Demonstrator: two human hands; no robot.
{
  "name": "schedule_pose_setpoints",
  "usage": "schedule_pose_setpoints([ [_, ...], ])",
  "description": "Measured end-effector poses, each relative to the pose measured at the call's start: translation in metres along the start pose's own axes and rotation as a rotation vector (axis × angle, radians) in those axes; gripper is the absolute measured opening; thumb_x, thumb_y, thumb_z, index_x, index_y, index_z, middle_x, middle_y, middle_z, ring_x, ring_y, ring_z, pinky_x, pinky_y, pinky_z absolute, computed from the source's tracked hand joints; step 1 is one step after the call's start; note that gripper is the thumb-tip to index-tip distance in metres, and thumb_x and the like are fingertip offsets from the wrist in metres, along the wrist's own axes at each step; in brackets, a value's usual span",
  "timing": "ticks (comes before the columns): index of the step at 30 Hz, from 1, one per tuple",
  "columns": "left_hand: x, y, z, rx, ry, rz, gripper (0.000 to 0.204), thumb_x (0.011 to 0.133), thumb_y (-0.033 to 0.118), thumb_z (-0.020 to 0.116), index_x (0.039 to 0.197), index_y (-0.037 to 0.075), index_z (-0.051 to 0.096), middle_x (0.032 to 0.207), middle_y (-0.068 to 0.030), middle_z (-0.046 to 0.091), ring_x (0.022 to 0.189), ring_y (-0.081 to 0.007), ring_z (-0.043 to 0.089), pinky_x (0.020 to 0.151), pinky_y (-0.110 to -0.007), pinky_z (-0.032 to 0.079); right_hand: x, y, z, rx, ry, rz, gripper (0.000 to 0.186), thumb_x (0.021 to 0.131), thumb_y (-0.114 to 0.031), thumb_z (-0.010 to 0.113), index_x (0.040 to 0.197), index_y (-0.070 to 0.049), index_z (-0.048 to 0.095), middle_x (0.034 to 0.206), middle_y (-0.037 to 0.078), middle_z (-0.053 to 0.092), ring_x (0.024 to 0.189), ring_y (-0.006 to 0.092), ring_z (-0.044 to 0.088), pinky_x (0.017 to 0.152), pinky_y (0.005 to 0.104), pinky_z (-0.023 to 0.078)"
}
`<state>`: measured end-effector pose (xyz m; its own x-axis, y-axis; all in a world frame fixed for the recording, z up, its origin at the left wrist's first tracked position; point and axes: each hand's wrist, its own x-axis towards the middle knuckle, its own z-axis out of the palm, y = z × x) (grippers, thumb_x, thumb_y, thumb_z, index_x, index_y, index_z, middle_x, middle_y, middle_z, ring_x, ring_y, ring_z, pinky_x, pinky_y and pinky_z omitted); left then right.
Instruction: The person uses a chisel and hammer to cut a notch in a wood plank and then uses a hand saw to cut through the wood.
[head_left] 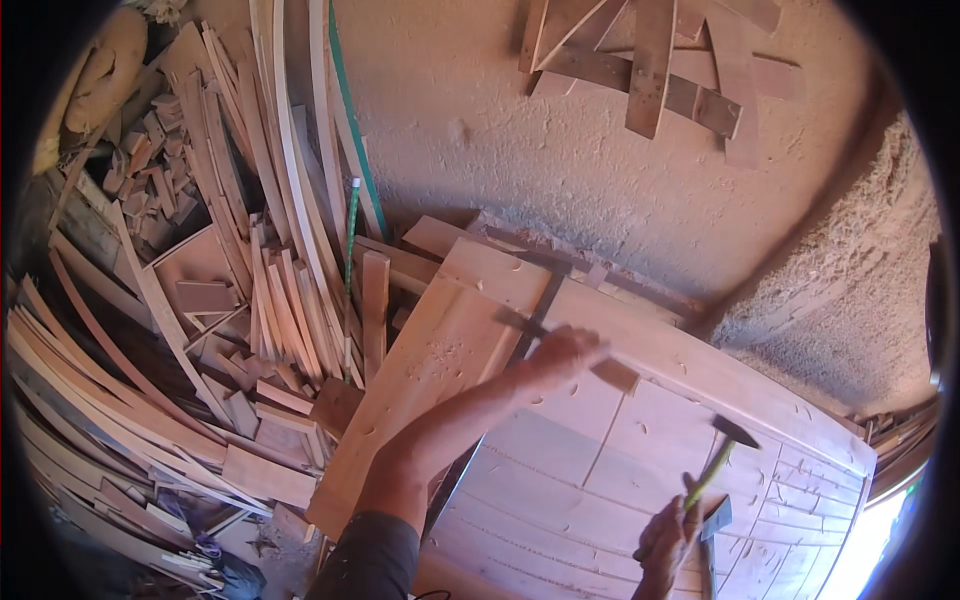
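Observation:
A large pale wooden door panel with carved grooves lies in front of me. Near its far left corner, my left hand is closed around a hand tool with a dark flat metal end; fingers and blur hide its exact kind. A brown wooden piece shows at that hand's right side, and I cannot tell whether it belongs to the tool. Over the right part of the panel, my right hand grips the yellow-green handle of a hammer, its dark head raised.
Beside the right hand lies another tool with a blue-grey head. A thick plank runs along the panel's left. Wood strips and offcuts crowd the left. A rough wall stands behind, with boards high up.

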<state>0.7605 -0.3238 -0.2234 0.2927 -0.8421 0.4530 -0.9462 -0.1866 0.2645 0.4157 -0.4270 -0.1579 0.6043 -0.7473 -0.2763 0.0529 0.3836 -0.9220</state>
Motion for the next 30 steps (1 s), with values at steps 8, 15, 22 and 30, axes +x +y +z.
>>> schedule_pose_setpoints([
  [8, 0.004, -0.084, 0.009, 0.036, -0.061, -0.24, 0.04, 0.067, 0.012, 0.08, 0.097, 0.01, 0.053, 0.089, -0.0083, 0.059, 0.092, -0.03, 0.063, 0.078, -0.042, 0.051, 0.015, 0.06, 0.052, -0.185, -0.23, 0.285, 0.04, 0.103, -0.021, 0.051, 0.139, -0.005, 0.046, 0.051, -0.006, 0.036, 0.035, 0.0036, 0.031, 0.03, 0.0236, 0.027],
  [15, 0.003, -0.1, 0.017, -0.004, 0.057, -0.239, 0.035, 0.069, 0.012, 0.077, 0.093, 0.01, 0.052, 0.084, -0.0102, 0.061, 0.084, -0.0334, 0.064, 0.074, -0.046, 0.05, 0.034, 0.071, 0.085, -0.22, -0.255, 0.275, 0.048, 0.106, -0.031, 0.045, 0.148, -0.009, 0.037, 0.056, -0.004, 0.041, 0.037, 0.0043, 0.035, 0.031, 0.0227, 0.029],
  [22, 0.004, -0.098, 0.023, 0.01, -0.051, -0.264, 0.032, 0.07, 0.009, 0.074, 0.094, 0.01, 0.053, 0.086, -0.0102, 0.063, 0.087, -0.0329, 0.065, 0.075, -0.046, 0.051, 0.081, 0.05, 0.111, -0.04, 0.049, -0.071, 0.058, 0.104, -0.036, 0.046, 0.155, -0.018, 0.026, 0.058, -0.002, 0.042, 0.037, 0.0051, 0.036, 0.028, 0.0229, 0.027],
  [30, 0.0, -0.1, 0.04, 0.06, -0.056, -0.23, 0.029, 0.07, 0.01, 0.072, 0.093, 0.01, 0.054, 0.084, -0.0089, 0.063, 0.084, -0.031, 0.066, 0.074, -0.045, 0.052, 0.102, 0.063, 0.117, -0.171, -0.069, 0.117, 0.049, 0.104, -0.031, 0.049, 0.149, -0.017, 0.036, 0.054, -0.004, 0.037, 0.037, 0.0057, 0.034, 0.026, 0.0238, 0.027],
])
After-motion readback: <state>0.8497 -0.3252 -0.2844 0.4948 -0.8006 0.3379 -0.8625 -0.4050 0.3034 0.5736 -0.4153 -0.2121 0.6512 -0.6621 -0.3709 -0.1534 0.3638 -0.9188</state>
